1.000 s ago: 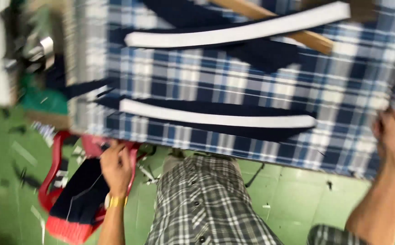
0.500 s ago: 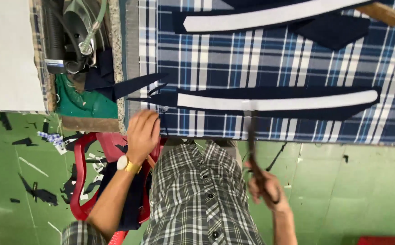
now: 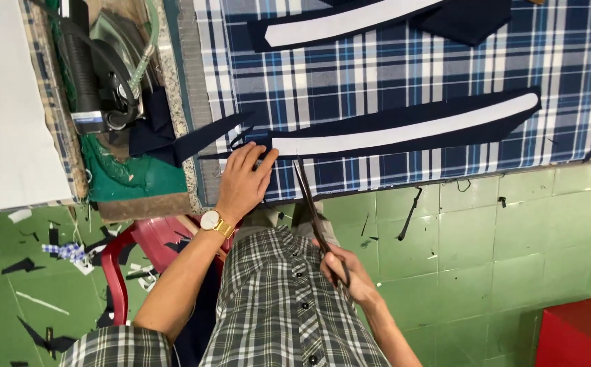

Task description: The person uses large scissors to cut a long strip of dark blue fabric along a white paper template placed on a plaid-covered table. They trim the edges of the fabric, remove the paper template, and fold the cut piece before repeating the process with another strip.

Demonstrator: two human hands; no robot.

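My left hand (image 3: 243,182), with a gold watch at the wrist, lies flat on the near edge of the blue plaid-covered table (image 3: 404,68), fingers touching the left end of a long dark navy fabric piece with a white strip on it (image 3: 404,129). My right hand (image 3: 347,269) grips the handles of long scissors (image 3: 310,205) down by my checked shirt. Their blades point up to the table edge, just under the white strip's left end. A second navy piece with a white strip (image 3: 350,20) lies farther back.
A steam iron (image 3: 105,75) with a hose rests on a green pad to the left, beside a white panel (image 3: 3,102). A red plastic chair (image 3: 139,251) stands at my left. Fabric scraps litter the green tiled floor (image 3: 499,238). A red box (image 3: 581,333) sits lower right.
The view has shifted right and steadied. My left hand rose from the table's edge onto the navy piece's end. My right hand brought the scissors' tips up to the table edge.
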